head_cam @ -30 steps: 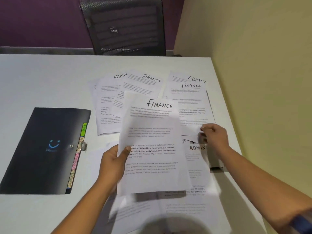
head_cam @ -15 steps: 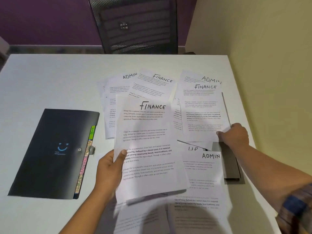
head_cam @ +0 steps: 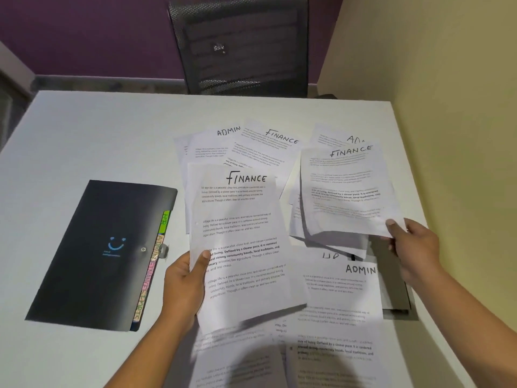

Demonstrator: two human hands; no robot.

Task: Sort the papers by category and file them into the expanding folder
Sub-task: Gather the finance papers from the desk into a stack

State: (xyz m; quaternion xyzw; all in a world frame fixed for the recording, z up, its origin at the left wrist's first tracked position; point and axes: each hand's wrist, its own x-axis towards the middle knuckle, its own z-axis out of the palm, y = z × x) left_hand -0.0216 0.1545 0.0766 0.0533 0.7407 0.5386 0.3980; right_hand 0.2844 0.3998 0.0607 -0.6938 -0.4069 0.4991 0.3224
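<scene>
Head view: sorting looks early, nothing filed yet. Left grip (head_cam: pixel 184 284) pinches a FINANCE sheet (head_cam: pixel 240 233) by its left edge, above the tabletop (head_cam: pixel 84 135). Right grip (head_cam: pixel 414 247) pinches a 2nd FINANCE sheet (head_cam: pixel 347 191) at its lower right corner. Expanding folder (head_cam: pixel 103 247) lies flat and closed, left of the papers, tabs showing. ADMIN sheet (head_cam: pixel 349 289) and other loose sheets (head_cam: pixel 251 144) lie mixed and overlapping, so most work remains.

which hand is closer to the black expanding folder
Left. The left hand, gripping a FINANCE sheet, is just right of the expanding folder, by its tabbed edge. The right hand is farther right, beyond that sheet, pinching a second FINANCE sheet.
</scene>
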